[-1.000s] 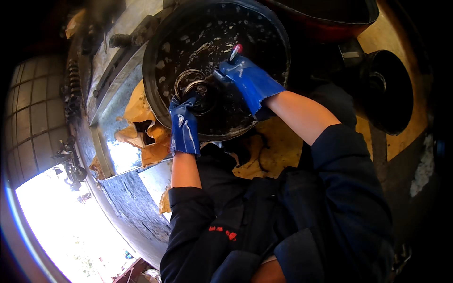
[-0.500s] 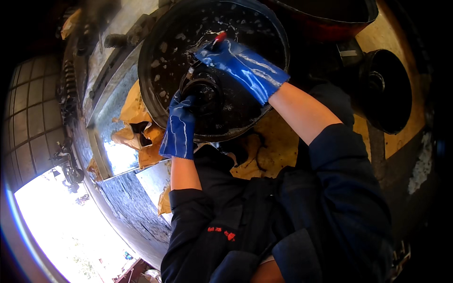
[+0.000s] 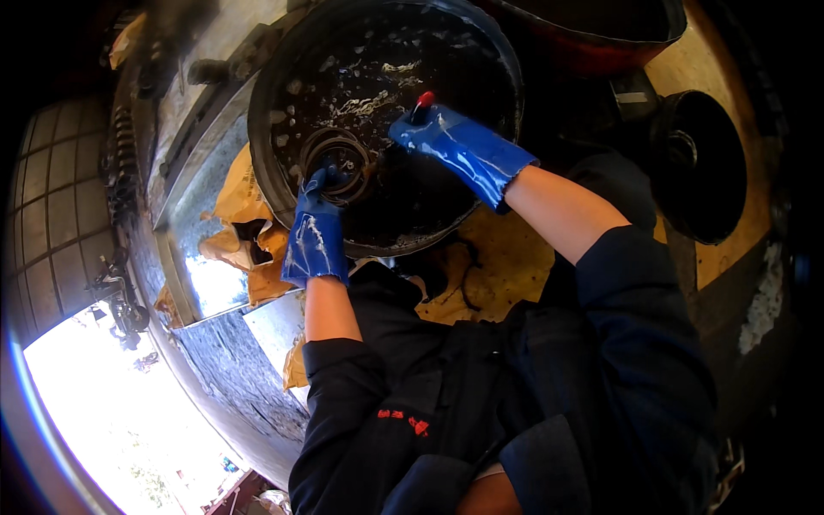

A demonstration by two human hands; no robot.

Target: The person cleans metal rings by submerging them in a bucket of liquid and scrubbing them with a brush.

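Both my hands wear blue rubber gloves over a large round black tub (image 3: 260,163) of dark liquid with foam patches. My left hand (image 3: 316,232) grips the near left side of a dark ring-shaped part (image 3: 367,176), which is tilted at the liquid. Whether its lower edge is under the surface I cannot tell. To the right, my right hand (image 3: 459,146) is closed around what looks like a brush, its red handle end (image 3: 425,99) sticking up past the thumb. The brush's working end is hidden by the glove and the dark liquid, apart from the ring.
Torn brown paper packaging (image 3: 236,197) lies left of the tub. A reddish drum (image 3: 592,56) stands at the far right, with a black round container (image 3: 704,167) tipped on its side nearer me. Stained yellowish board (image 3: 493,275) lies beneath the tub.
My right hand has moved right and slightly down, taking the brush away from the ring. The ring now faces up more, and my left hand has shifted slightly left.
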